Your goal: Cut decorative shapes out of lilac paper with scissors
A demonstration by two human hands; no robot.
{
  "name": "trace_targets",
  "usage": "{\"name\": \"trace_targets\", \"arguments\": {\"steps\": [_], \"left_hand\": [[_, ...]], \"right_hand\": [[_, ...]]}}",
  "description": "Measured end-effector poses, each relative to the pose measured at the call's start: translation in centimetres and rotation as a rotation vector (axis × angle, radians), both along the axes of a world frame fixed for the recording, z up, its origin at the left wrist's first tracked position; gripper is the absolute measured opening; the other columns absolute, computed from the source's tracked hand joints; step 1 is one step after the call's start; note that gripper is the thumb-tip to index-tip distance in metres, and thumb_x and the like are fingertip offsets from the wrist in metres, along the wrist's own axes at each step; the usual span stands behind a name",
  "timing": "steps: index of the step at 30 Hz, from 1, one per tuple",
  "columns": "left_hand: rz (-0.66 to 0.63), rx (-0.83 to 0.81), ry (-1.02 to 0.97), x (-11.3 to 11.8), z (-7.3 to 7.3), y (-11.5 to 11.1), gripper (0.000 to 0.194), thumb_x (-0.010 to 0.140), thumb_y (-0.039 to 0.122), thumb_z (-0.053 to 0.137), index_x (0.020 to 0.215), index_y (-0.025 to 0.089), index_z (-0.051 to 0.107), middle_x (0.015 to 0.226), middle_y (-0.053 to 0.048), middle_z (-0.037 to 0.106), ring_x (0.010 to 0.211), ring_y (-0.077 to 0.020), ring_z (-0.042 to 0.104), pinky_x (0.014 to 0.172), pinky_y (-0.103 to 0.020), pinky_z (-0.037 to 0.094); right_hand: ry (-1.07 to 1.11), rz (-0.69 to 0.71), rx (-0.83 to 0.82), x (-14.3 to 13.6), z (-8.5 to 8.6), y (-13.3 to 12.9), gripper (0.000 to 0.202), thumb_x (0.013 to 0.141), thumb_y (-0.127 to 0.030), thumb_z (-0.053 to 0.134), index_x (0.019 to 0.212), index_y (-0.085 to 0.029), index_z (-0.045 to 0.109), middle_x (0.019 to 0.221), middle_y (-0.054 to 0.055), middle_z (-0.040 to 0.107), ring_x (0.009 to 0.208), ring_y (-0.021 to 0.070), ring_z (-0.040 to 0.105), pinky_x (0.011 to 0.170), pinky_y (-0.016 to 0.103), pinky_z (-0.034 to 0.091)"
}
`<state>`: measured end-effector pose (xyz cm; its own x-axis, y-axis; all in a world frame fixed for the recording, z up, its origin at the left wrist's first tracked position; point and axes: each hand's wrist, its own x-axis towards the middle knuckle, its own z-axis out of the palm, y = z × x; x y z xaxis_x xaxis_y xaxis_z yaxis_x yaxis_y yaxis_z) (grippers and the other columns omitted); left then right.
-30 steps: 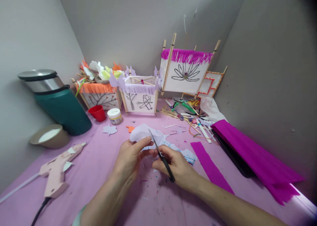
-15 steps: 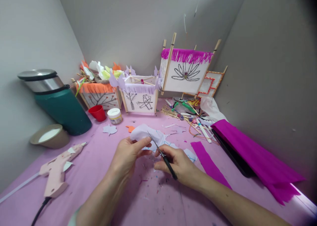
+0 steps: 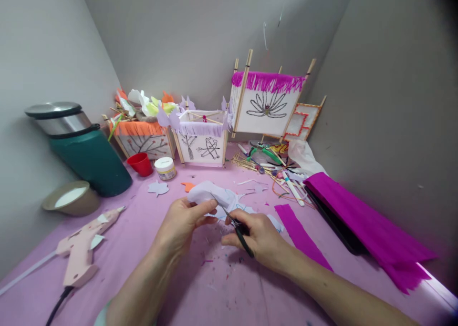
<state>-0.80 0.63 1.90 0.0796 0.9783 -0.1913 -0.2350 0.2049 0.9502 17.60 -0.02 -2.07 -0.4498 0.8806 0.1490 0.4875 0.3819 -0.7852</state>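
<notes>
My left hand (image 3: pixel 184 221) pinches the edge of a pale lilac paper (image 3: pixel 205 191) between thumb and fingers. In my right hand (image 3: pixel 259 238) are black-handled scissors (image 3: pixel 244 242), their blades pointing up and left onto the paper near my left thumb. Blue lines show on white paper pieces just behind and beside my hands. An orange cut-out (image 3: pixel 187 187) lies behind the held paper, and a lilac leaf-like cut-out (image 3: pixel 158 188) rests farther left. Small scraps are scattered on the pink table (image 3: pixel 214 288) below my hands.
On the left are a pink glue gun (image 3: pixel 80 254), a bowl (image 3: pixel 69 202), a green bottle (image 3: pixel 93 159), a red cup (image 3: pixel 140 164) and a white jar (image 3: pixel 165 168). Decorated paper lanterns (image 3: pixel 200 145) stand behind. Sticks, markers (image 3: pixel 293 188) and magenta paper (image 3: pixel 358 216) lie right.
The scissors' handles look more spread and the blades have shifted slightly on the paper. My left hand keeps its hold; the whole view has moved a little.
</notes>
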Motion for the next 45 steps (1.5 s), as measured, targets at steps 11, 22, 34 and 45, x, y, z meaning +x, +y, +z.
{"name": "trace_targets", "arguments": {"steps": [11, 22, 34, 45], "left_hand": [[-0.019, -0.008, 0.01, -0.3, -0.2, 0.1, 0.018, 0.067, 0.027, 0.076, 0.08, 0.015, 0.073, 0.084, -0.006, 0.071, 0.079, -0.0192, 0.063, 0.07, -0.03, 0.052], [-0.063, -0.01, 0.03, 0.1, -0.2, 0.2, 0.021, 0.067, 0.026, 0.075, 0.085, 0.015, 0.073, 0.084, -0.006, 0.072, 0.073, -0.0185, 0.065, 0.072, -0.031, 0.052], [-0.061, -0.021, 0.023, 0.0, -0.2, 0.2, 0.02, 0.066, 0.026, 0.077, 0.081, 0.013, 0.072, 0.082, -0.006, 0.07, 0.074, -0.0165, 0.062, 0.069, -0.028, 0.051], [0.237, 0.021, 0.082, -0.7, -0.5, 1.3, 0.03, 0.056, 0.029, 0.083, 0.075, 0.01, 0.07, 0.075, -0.006, 0.068, 0.067, -0.0159, 0.062, 0.059, -0.027, 0.054]], "right_hand": [[-0.039, -0.039, 0.098, 0.0, -0.6, 0.0, 0.037, 0.077, -0.054, 0.07, 0.084, -0.019, 0.063, 0.061, -0.006, 0.052, 0.055, 0.0097, 0.043, 0.053, 0.021, 0.026], [-0.031, -0.054, 0.141, -0.2, -0.4, -0.1, 0.047, 0.079, -0.064, 0.061, 0.086, -0.018, 0.065, 0.058, -0.005, 0.049, 0.052, 0.0095, 0.042, 0.052, 0.021, 0.026], [-0.007, -0.11, 0.112, 0.0, -0.1, 0.0, 0.039, 0.078, -0.059, 0.066, 0.082, -0.02, 0.065, 0.056, -0.005, 0.05, 0.051, 0.0103, 0.043, 0.053, 0.022, 0.028], [-0.29, -0.049, 0.09, 2.4, 1.7, 1.6, 0.085, 0.065, -0.028, 0.079, 0.14, -0.02, 0.039, 0.129, 0.013, 0.052, 0.117, 0.0278, 0.048, 0.092, 0.036, 0.04]]}}
